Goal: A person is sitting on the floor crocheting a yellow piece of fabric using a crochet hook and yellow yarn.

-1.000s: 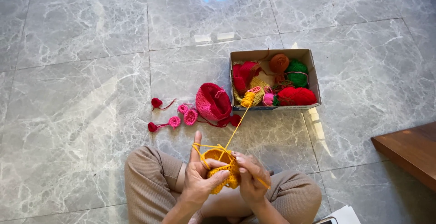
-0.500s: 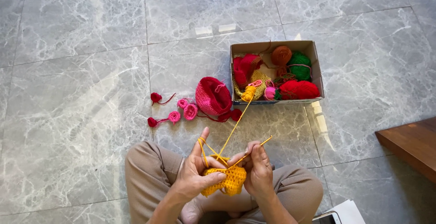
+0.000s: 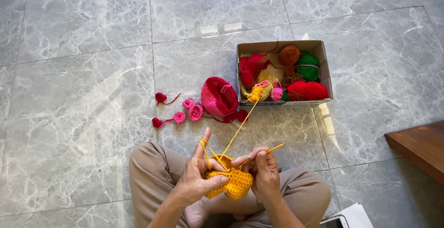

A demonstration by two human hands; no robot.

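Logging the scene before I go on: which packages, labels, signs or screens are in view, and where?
Cardboard box: on the floor ahead, open, rectangular, brown, holding yarn balls.
Phone screen: bottom edge by the right knee, dark, mostly cut off.
White paper: beside the phone, partly cut off.
No signs or labels are visible.

crochet piece (image 3: 233, 184): yellow
hook (image 3: 270, 149): orange-yellow
cap (image 3: 218, 96): pink and red bands
box yarn balls (image 3: 303, 66): green, red, orange-brown
floor (image 3: 83, 71): grey-veined marble
trousers (image 3: 152, 172): beige

Both hands meet above the lap, left hand (image 3: 199, 177) index finger raised, right hand (image 3: 263, 175) fingers curled.
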